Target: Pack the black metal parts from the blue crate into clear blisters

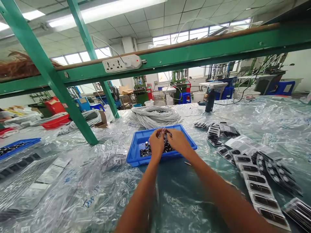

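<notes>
Over a blue plastic tray (138, 160), my left hand (156, 141) and my right hand (178, 139) meet with their fingertips together. Both are closed in a pinch around something small that the fingers mostly hide. Below them in the tray lie many small black parts with shiny metal faces (145, 151). My wrists cross the tray's front rim. A small thin stick (188, 163) lies on the table just in front of the tray.
Behind the tray lies a coil of grey cable (155, 116). Packs of black parts (261, 187) spread along the right. A dark upright tool (209, 100) stands farther back. Plastic sheeting (97, 181) covers the left; a green frame (73, 106) with a power strip (122, 63) spans above.
</notes>
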The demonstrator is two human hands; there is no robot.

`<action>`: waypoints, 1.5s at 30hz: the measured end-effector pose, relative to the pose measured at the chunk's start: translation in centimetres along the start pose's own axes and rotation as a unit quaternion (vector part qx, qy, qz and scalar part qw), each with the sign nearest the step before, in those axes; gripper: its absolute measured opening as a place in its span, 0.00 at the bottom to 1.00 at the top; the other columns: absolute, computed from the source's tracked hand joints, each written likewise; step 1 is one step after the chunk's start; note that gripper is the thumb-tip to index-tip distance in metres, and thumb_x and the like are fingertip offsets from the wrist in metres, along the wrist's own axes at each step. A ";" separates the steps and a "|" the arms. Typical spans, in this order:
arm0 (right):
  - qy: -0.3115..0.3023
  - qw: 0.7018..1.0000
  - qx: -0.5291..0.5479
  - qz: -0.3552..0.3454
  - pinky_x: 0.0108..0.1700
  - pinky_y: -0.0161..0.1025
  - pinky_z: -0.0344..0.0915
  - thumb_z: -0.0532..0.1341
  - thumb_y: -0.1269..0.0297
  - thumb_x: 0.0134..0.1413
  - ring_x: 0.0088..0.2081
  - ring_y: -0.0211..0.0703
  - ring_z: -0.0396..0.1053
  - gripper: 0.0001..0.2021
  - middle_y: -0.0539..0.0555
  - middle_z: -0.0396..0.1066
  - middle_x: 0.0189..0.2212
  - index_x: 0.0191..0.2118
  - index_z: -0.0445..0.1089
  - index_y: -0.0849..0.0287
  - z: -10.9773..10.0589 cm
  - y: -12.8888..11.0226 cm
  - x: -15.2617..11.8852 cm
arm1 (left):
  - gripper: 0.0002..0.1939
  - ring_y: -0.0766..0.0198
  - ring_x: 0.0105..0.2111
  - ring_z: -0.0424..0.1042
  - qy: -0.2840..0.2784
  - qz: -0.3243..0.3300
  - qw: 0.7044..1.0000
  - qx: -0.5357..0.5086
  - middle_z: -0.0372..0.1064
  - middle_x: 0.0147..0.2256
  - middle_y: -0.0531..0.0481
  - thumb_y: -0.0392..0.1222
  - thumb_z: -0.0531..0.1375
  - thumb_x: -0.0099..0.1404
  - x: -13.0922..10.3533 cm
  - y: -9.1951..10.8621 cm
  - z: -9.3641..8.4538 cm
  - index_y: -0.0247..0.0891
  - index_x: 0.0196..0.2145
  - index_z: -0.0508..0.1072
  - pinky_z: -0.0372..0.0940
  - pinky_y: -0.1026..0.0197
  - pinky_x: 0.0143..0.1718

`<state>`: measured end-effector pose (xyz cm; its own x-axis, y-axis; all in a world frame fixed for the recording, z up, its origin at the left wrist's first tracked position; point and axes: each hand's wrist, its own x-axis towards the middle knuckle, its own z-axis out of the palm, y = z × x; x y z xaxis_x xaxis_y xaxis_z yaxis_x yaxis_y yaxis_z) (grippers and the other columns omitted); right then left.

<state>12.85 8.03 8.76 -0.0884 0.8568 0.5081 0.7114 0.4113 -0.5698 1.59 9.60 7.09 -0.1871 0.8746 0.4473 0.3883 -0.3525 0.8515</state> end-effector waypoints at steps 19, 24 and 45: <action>-0.007 0.998 -0.064 0.013 0.56 0.43 0.64 0.55 0.77 0.55 0.52 0.50 0.69 0.18 0.62 0.74 0.49 0.49 0.74 0.65 2.8 3.7 0.9 | 0.14 0.66 0.23 0.68 -0.053 -0.131 0.980 -0.141 0.73 0.25 0.51 0.35 0.58 0.56 2.9 -6.1 -0.8 0.34 0.40 0.78 0.62 0.65 0.25; -0.024 0.996 -0.086 0.009 0.50 0.41 0.65 0.55 0.72 0.62 0.47 0.51 0.72 0.14 0.64 0.76 0.45 0.48 0.73 0.67 4.6 0.8 -0.1 | 0.15 0.67 0.26 0.70 -0.041 -0.132 0.970 -0.200 0.74 0.29 0.51 0.36 0.63 0.53 2.1 -5.6 0.0 0.36 0.41 0.77 0.63 0.65 0.29; 0.021 0.992 -0.067 -0.103 0.56 0.51 0.65 0.58 0.69 0.60 0.54 0.55 0.67 0.17 0.63 0.70 0.54 0.54 0.71 0.62 4.9 3.3 0.2 | 0.13 0.64 0.34 0.74 -0.062 -0.187 0.933 -0.302 0.75 0.36 0.46 0.33 0.62 0.56 2.9 -4.3 -0.8 0.35 0.41 0.75 0.68 0.63 0.38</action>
<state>11.74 11.12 3.81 -0.2152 0.7440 0.6326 0.7680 0.5291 -0.3609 -1.34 13.38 4.91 -0.0874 0.9925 0.0854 -0.2699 -0.1061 0.9570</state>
